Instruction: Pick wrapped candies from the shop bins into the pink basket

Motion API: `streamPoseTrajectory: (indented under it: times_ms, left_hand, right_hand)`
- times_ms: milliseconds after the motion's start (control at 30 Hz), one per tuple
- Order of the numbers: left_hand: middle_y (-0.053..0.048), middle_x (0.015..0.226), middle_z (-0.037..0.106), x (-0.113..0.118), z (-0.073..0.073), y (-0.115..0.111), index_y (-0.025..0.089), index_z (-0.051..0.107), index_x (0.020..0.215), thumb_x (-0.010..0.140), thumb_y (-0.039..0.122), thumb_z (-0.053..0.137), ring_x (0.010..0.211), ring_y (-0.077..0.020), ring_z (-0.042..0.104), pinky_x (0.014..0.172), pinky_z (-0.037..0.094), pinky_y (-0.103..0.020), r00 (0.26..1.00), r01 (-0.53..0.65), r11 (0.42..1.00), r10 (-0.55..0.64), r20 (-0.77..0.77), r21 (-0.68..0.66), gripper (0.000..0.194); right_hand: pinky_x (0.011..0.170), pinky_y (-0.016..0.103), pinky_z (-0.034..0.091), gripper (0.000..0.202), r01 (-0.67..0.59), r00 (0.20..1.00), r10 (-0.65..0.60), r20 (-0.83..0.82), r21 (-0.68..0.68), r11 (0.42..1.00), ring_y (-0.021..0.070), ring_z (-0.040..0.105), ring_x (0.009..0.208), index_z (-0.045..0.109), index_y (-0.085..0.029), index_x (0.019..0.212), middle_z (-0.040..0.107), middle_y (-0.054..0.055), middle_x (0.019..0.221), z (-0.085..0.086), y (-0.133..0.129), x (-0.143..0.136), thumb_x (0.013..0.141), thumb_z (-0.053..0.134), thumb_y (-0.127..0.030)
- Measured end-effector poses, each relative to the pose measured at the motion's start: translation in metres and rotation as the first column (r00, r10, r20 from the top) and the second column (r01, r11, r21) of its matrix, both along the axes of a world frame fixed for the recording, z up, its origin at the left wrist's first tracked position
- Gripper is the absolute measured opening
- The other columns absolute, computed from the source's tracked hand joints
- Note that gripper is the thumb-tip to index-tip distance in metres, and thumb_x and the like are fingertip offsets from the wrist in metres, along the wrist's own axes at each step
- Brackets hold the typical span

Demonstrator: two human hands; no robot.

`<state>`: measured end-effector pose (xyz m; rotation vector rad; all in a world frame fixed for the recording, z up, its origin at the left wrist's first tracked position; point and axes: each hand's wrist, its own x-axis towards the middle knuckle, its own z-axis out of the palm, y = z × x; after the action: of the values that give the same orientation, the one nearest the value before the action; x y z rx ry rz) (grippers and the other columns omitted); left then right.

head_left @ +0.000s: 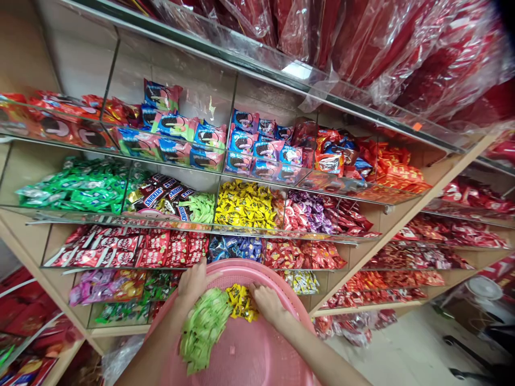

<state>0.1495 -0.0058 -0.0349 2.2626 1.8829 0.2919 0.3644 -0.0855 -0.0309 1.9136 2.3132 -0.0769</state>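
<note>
A round pink plastic basket (245, 348) with a perforated wall is in front of me at the bottom middle. Inside it lie a heap of light green wrapped candies (203, 327) on the left and a smaller pile of yellow wrapped candies (241, 303) beside it. My left hand (193, 281) is closed over the basket's far left rim, its thumb toward the inside. Over the basket's right side, my right hand (267, 301) has its fingers curled down at the edge of the yellow candies; the fingertips are partly hidden.
Glass-fronted shelves hold yellow candies (245, 206), light green candies (201, 206), Snickers bars (155, 194), green packets (76, 185) and blue-pink cookie packs (241, 142). Plastic-wrapped red goods (362, 48) fill the top. A wooden divider (386, 225) slants at right.
</note>
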Motion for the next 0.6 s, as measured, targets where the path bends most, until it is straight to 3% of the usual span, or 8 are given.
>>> streamPoseTrajectory:
  times_ms: [100, 167, 300, 400, 500, 600]
  left_hand:
    - [-0.017, 0.088, 0.068, 0.000, 0.000, 0.000, 0.013, 0.049, 0.111, 0.079, 0.066, 0.027, 0.085, -0.0308, 0.064, 0.068, 0.045, -0.035, 1.000, 0.001, 1.000, -0.001, 0.005, 0.002, 0.066]
    - [-0.017, 0.089, 0.068, 0.000, 0.001, 0.000, 0.012, 0.050, 0.111, 0.078, 0.067, 0.028, 0.086, -0.0311, 0.064, 0.068, 0.045, -0.035, 1.000, -0.003, 1.000, 0.003, 0.006, 0.007, 0.068]
    - [-0.018, 0.093, 0.067, 0.000, 0.002, -0.001, 0.012, 0.049, 0.114, 0.073, 0.070, 0.035, 0.090, -0.0314, 0.063, 0.073, 0.044, -0.036, 1.000, -0.008, 1.000, 0.008, 0.000, -0.024, 0.072]
    - [-0.018, 0.094, 0.067, 0.000, 0.006, -0.004, 0.012, 0.048, 0.116, 0.073, 0.070, 0.036, 0.092, -0.0318, 0.062, 0.074, 0.043, -0.037, 1.000, -0.010, 1.000, 0.010, -0.001, -0.028, 0.073]
    - [-0.018, 0.093, 0.067, 0.000, 0.012, -0.011, 0.012, 0.049, 0.115, 0.074, 0.070, 0.033, 0.091, -0.0328, 0.062, 0.073, 0.044, -0.037, 1.000, -0.014, 1.000, 0.014, -0.004, -0.004, 0.073]
    - [-0.018, 0.094, 0.067, -0.001, 0.015, -0.018, 0.012, 0.050, 0.113, 0.076, 0.068, 0.029, 0.090, -0.0320, 0.063, 0.072, 0.044, -0.036, 1.000, -0.003, 1.000, 0.003, 0.015, -0.018, 0.070]
  right_hand:
    - [0.070, 0.029, 0.043, 0.023, -0.023, 0.999, 0.027, -0.046, 0.078, 0.997, 0.0198, 0.059, 0.085, 0.055, -0.016, 0.097, 0.062, 0.009, 0.097, 0.011, 0.001, 0.003, 0.083, 0.039, -0.009]
    - [0.073, 0.028, 0.041, 0.019, -0.005, 0.994, 0.028, -0.104, 0.217, 0.976, 0.0186, 0.056, 0.086, 0.055, -0.018, 0.092, 0.061, 0.007, 0.093, 0.023, 0.005, 0.004, 0.085, 0.038, -0.014]
    - [0.080, 0.033, 0.038, 0.020, 0.168, 0.983, -0.115, -0.140, 0.462, 0.871, 0.0225, 0.050, 0.095, 0.054, -0.019, 0.093, 0.057, 0.009, 0.100, 0.045, 0.026, 0.005, 0.088, 0.037, -0.027]
    - [0.079, 0.034, 0.038, 0.032, 0.279, 0.956, -0.218, -0.196, 0.380, 0.882, 0.0233, 0.053, 0.096, 0.056, -0.017, 0.095, 0.060, 0.012, 0.099, 0.047, 0.044, 0.003, 0.090, 0.033, -0.040]
    - [0.073, 0.031, 0.040, 0.047, 0.318, 0.933, -0.260, -0.250, 0.232, 0.919, 0.0219, 0.060, 0.087, 0.058, -0.017, 0.094, 0.065, 0.012, 0.091, 0.035, 0.049, -0.003, 0.090, 0.025, -0.050]
    - [0.071, 0.031, 0.040, 0.051, 0.333, 0.929, -0.266, -0.256, 0.273, 0.903, 0.0231, 0.062, 0.086, 0.058, -0.017, 0.095, 0.067, 0.012, 0.089, 0.022, 0.044, -0.007, 0.089, 0.023, -0.054]
